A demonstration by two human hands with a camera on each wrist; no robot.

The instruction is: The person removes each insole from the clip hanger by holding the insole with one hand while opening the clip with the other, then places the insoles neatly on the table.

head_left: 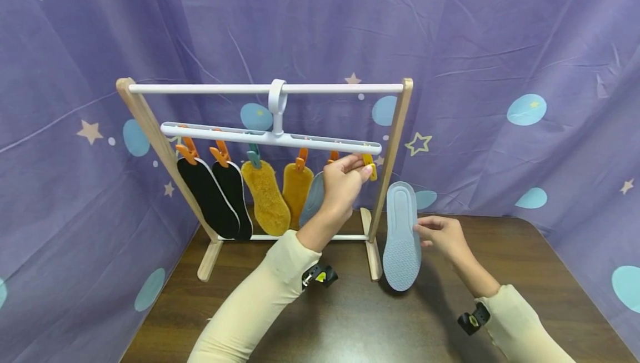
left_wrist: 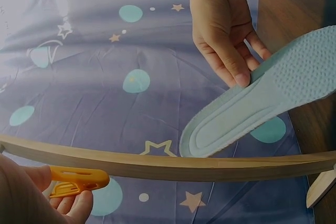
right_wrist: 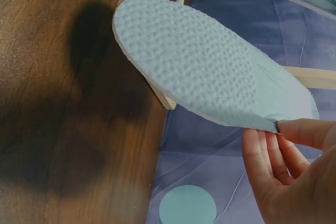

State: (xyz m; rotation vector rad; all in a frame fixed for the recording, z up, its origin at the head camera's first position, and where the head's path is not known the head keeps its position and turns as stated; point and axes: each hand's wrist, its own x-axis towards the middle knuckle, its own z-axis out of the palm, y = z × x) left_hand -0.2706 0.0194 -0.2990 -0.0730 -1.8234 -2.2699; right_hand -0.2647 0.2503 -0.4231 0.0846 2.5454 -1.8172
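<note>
My left hand is raised to the right end of the white hanger, where it pinches a yellow clothespin. In the left wrist view that clothespin sits between thumb and fingers. My right hand pinches a light blue insole by its side edge, holding it upright just right of the rack. The insole's dimpled, wide end shows large in the right wrist view. A second blue insole hangs from an orange clip, partly hidden behind my left hand.
Two black insoles and two fuzzy yellow insoles hang from clips along the hanger. The hanger hooks over the white top rail of a wooden rack. The rack stands on a brown table before a purple curtain.
</note>
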